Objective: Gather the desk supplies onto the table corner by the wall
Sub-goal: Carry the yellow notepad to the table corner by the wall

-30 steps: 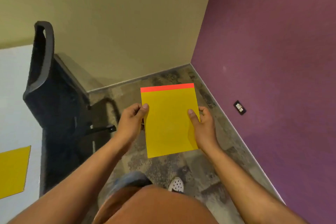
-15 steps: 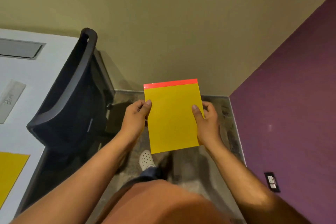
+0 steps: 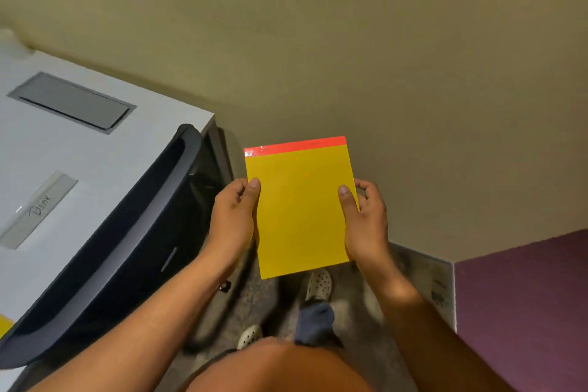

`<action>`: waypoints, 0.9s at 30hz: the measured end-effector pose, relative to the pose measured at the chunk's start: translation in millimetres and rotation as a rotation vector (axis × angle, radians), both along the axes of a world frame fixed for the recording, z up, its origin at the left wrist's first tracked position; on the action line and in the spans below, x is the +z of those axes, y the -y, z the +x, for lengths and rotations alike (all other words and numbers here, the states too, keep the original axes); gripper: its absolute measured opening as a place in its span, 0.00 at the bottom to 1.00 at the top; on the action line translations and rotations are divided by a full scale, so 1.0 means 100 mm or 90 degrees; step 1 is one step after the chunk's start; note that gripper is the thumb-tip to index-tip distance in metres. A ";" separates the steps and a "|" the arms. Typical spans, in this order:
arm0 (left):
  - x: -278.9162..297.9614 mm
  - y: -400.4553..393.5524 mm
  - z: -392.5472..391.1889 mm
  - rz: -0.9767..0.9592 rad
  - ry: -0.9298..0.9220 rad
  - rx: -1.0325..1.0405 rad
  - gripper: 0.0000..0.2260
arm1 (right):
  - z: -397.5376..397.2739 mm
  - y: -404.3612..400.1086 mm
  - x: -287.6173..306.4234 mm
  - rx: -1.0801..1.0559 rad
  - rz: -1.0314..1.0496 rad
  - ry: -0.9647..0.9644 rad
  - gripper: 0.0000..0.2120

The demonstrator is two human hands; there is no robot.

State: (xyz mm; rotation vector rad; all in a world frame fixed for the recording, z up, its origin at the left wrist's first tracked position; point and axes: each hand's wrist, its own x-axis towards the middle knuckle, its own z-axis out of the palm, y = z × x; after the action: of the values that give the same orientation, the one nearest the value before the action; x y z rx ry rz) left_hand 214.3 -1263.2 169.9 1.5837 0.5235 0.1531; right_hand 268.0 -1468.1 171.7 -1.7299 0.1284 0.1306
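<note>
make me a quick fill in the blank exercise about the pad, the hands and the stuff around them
1. The yellow pad has a strip of ____ colour along its top edge.
2. The left hand and the right hand hold the pad by its two ____ edges.
3. The black chair stands against the ____ table.
4. The tape label on the table reads ____.

Missing words: red; side; white; DESK

Both hands hold a yellow pad (image 3: pixel 300 210) with a red top strip: left hand (image 3: pixel 234 219) and right hand (image 3: pixel 366 223) grip its side edges, thumbs on top. Left of the pad stands a dark chair (image 3: pixel 127 232), pushed against a white table (image 3: pixel 79 149) bearing a clear strip (image 3: pixel 38 208), perhaps a label.
</note>
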 end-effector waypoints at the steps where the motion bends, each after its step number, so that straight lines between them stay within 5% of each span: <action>1: 0.01 -0.02 0.13 0.005 0.001 0.029 0.17 | 0.22 -0.05 -0.02 0.023 0.003 0.002 0.04; 14: 0.60 -0.43 1.40 0.017 0.036 0.334 0.19 | 2.24 -0.95 0.33 0.282 0.038 0.067 0.06; 22: 0.90 -1.32 1.67 0.049 0.024 0.407 0.17 | 2.74 -1.99 0.46 0.398 0.067 0.079 0.07; 27: 0.83 -2.14 1.72 0.021 -0.011 0.414 0.16 | 3.00 -2.79 0.43 0.499 0.005 0.069 0.16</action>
State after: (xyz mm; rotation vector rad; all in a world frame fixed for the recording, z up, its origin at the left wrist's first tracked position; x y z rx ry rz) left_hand 386.6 -1049.3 253.0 1.3982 1.0414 0.6389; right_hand 568.1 -1189.2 214.2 -1.6909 -0.6362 0.6061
